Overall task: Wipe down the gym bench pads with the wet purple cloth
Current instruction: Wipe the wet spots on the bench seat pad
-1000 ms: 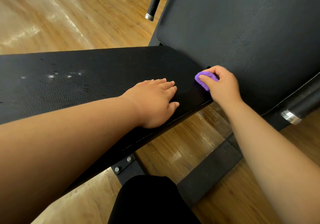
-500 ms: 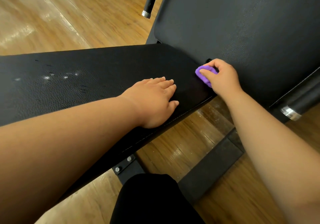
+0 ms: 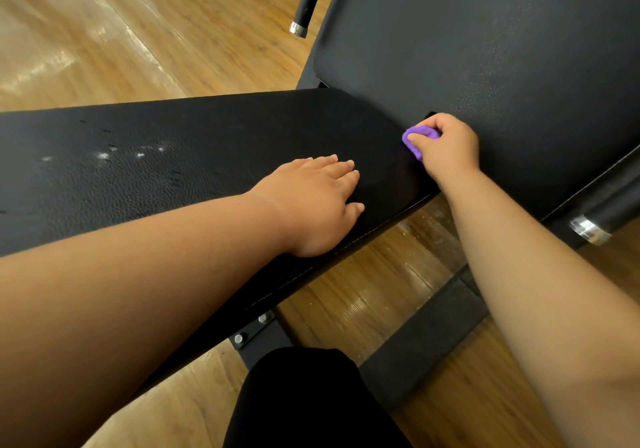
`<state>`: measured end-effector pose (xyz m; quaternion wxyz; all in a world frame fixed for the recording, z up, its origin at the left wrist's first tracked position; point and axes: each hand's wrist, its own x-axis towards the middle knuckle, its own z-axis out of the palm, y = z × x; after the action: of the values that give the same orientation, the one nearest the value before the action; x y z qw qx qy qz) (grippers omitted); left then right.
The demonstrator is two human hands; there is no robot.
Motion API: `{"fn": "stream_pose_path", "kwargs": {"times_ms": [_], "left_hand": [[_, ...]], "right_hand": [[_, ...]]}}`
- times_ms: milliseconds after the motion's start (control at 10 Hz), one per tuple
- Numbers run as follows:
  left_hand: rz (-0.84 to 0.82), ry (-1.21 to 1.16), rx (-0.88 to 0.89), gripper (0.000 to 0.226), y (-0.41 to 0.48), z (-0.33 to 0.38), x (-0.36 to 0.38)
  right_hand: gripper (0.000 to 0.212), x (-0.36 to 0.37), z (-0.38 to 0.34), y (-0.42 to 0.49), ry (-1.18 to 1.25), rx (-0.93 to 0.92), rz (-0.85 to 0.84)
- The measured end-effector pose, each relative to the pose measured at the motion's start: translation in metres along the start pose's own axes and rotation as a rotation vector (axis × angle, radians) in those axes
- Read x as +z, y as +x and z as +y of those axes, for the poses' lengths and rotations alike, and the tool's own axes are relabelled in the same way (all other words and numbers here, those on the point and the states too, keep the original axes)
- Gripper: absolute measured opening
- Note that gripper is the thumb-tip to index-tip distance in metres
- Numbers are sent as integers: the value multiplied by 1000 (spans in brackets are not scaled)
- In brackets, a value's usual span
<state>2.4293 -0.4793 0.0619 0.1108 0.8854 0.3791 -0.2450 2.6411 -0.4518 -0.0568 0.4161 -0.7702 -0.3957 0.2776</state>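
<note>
The black seat pad (image 3: 166, 170) of the gym bench runs across the view from the left. The black back pad (image 3: 485, 39) rises at the upper right. My right hand (image 3: 446, 148) is closed on the bunched purple cloth (image 3: 417, 138) and presses it into the seam where the two pads meet. My left hand (image 3: 318, 202) lies flat, palm down, on the seat pad near its right end, fingers spread and holding nothing. A few whitish marks (image 3: 104, 155) show on the seat pad at the left.
Wooden floor (image 3: 121, 39) surrounds the bench. A black bar with a chrome end (image 3: 308, 1) hangs at the top, and another chrome-tipped bar (image 3: 595, 221) sticks out at the right. The bench's bolted frame bracket (image 3: 252, 330) and a dark floor beam (image 3: 426, 337) lie below. My dark-clad knee (image 3: 311, 402) is at the bottom.
My right hand with the cloth has slid a little along the seam, away from me. My left hand has stayed flat in the same place on the seat pad.
</note>
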Motion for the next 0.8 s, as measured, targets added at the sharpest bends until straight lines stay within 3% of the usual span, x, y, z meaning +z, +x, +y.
{"fn": "stream_pose_path", "kwargs": {"times_ms": [200,400,600,700,800], "left_hand": [[10,7,-3,61,1,0,1],[9,1,-2,60,0,0,0],[12,6,2,60,2,-1,1],[15,6,4,60,1,-1,1],[15,6,3,60,2,-1,1]], "right_hand": [[3,-4,-6,-15,51,-117,-206],[12,2,-5,-3,71,16,-46],[5,-5,-3,-14,66,-100,-196],[7,-7,3,-1,86,27,-56],[9,0,-3,-5,61,12,-35]]}}
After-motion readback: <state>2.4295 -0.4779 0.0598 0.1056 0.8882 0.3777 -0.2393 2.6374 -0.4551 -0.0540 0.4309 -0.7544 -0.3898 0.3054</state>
